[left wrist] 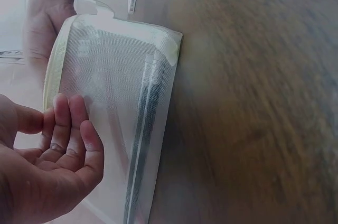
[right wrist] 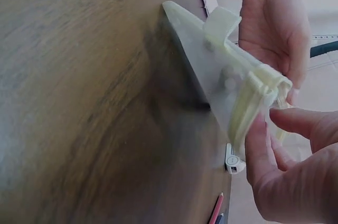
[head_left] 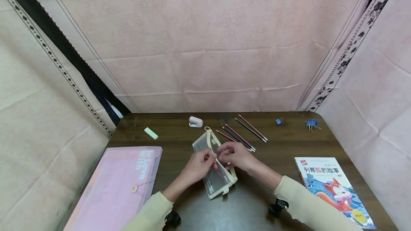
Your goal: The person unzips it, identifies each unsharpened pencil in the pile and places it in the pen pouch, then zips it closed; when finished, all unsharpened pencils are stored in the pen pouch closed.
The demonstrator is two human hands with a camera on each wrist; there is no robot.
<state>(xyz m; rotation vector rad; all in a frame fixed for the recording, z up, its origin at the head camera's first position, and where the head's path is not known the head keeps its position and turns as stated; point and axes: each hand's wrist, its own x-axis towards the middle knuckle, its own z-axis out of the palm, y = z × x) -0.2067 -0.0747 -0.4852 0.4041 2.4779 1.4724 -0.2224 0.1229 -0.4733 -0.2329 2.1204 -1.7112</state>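
A see-through mesh pencil pouch (head_left: 216,185) with a cream zipper edge (left wrist: 56,71) is held at a tilt over the middle of the table. My left hand (head_left: 198,164) pinches the zipper edge between thumb and fingers near its midpoint. On the other side, my right hand (head_left: 239,156) pinches the same edge, thumb against fingers, as the right wrist view shows. The pouch's mouth gapes between the hands. Dark and reddish straight strips show through the mesh in the left wrist view. A small cream tab (right wrist: 222,25) sticks out at one end.
Several pencils (head_left: 239,138) lie just beyond my right hand, and a white stapler (head_left: 195,122) sits behind the pouch. A pale green block (head_left: 151,133) and a purple folder (head_left: 112,184) are on the left. Two blue binder clips (head_left: 311,123) and a fox storybook (head_left: 335,191) are right.
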